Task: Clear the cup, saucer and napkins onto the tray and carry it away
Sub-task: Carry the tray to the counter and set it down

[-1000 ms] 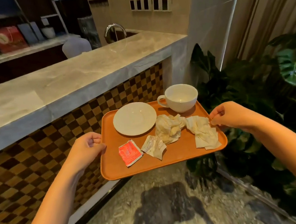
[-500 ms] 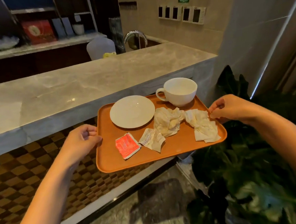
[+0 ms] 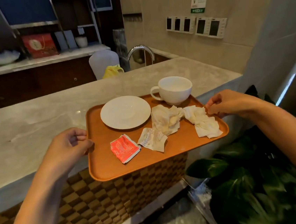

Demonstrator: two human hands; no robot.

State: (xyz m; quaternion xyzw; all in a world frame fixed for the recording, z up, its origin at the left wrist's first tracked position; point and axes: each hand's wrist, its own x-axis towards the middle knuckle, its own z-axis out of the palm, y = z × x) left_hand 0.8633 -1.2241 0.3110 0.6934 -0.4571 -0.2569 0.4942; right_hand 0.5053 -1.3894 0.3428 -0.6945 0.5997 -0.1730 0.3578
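I hold an orange tray point(image 3: 105, 163) level in the air, its far part over the edge of a marble counter point(image 3: 34, 120). My left hand point(image 3: 68, 145) grips the tray's left rim and my right hand point(image 3: 230, 103) grips its right rim. On the tray stand a white cup point(image 3: 175, 89) at the far right and a white saucer point(image 3: 125, 112) beside it. Two crumpled napkins point(image 3: 166, 119) point(image 3: 203, 122) lie in front of the cup. A red sachet point(image 3: 124, 148) and a pale torn sachet point(image 3: 152, 138) lie near the front.
The counter has a checkered wooden front point(image 3: 116, 197). Behind it are a chrome tap point(image 3: 140, 51), a white chair back point(image 3: 103, 61) and shelves point(image 3: 44, 40). A large leafy plant point(image 3: 250, 174) fills the lower right. The floor below is marbled stone.
The tray has come up and forward, from beside the counter's front to over its edge. Both hands keep their grip on the rims. The view has risen, showing more of the sink and wall.
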